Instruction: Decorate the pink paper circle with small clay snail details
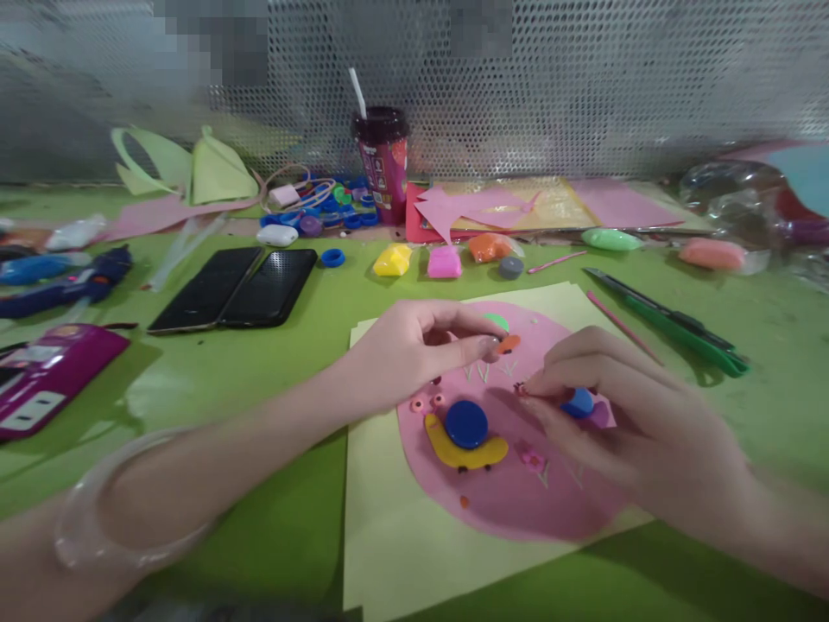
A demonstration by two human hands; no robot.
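Note:
A yellow paper sheet (401, 536) carries a pink clay disc (518, 492). On the disc lies a clay snail with a yellow body (463, 451) and a blue shell (466, 423). My left hand (414, 350) hovers over the disc's upper left, thumb and fingers pinched on a small orange clay bit (509, 343). My right hand (622, 415) rests on the disc's right side, fingers curled around a small blue clay ball (579, 403) with a purple piece (601, 415) beside it. A green clay dot (497, 320) sits near the disc's top edge.
Yellow (392, 259), pink (444, 262), orange (490, 247) and grey (510, 267) clay lumps lie behind the sheet. Two black phones (237, 288) sit to the left, a lidded cup with a straw (382, 164) at the back, a green knife (673, 321) to the right.

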